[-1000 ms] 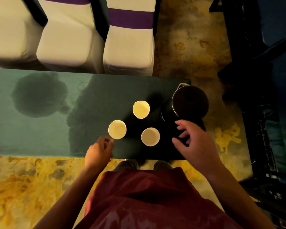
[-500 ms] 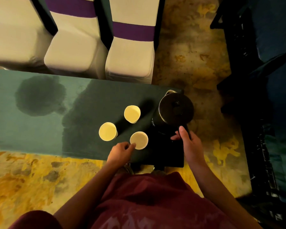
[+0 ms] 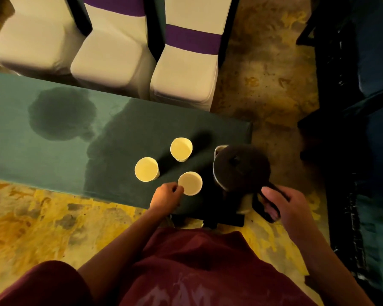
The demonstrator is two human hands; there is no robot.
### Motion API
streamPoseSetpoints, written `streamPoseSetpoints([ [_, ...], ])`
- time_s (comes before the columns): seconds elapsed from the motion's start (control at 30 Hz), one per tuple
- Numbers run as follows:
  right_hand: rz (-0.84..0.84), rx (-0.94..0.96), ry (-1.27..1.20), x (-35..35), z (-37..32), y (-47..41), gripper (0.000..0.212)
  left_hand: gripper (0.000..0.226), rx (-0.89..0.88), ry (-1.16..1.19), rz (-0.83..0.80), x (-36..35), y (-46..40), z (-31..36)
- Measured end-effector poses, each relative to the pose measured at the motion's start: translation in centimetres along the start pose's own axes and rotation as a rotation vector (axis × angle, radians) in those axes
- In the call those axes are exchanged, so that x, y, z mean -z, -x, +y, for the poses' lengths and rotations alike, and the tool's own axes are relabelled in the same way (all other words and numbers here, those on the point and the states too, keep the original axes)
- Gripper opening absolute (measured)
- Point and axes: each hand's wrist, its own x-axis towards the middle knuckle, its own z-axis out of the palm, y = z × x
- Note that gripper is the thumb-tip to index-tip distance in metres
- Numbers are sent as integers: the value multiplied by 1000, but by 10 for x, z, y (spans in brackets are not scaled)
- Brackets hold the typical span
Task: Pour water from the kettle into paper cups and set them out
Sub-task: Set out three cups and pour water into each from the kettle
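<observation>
Three paper cups stand upright on the green table (image 3: 42, 155): a far cup (image 3: 181, 149), a left cup (image 3: 146, 169) and a near cup (image 3: 190, 183). My left hand (image 3: 167, 196) has its fingertips on the near cup's left side. A dark kettle (image 3: 241, 168) sits at the table's right end, spout pointing away from me. My right hand (image 3: 282, 205) is wrapped around the kettle's black handle. I cannot tell whether the cups hold water.
Dark wet patches (image 3: 61, 113) stain the tablecloth left of the cups. White-covered chairs with purple bands (image 3: 184, 69) line the table's far side. Dark furniture (image 3: 352, 129) stands to the right. Patterned yellow carpet (image 3: 31, 221) lies below the near table edge.
My right hand went from hovering near the kettle to closing on its handle. My left hand shifted right from the left cup to the near cup. The view tilted.
</observation>
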Motion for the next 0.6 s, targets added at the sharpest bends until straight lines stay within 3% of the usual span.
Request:
streamPoseSetpoints([
  [0.27,-121,-83,243,-7,7,36,47,30,-67,-2,-62,4,-5,-8],
  [0.6,-87,-82,332,-23,-8,42,52,29,-121,6,-74,4,-5,-16],
])
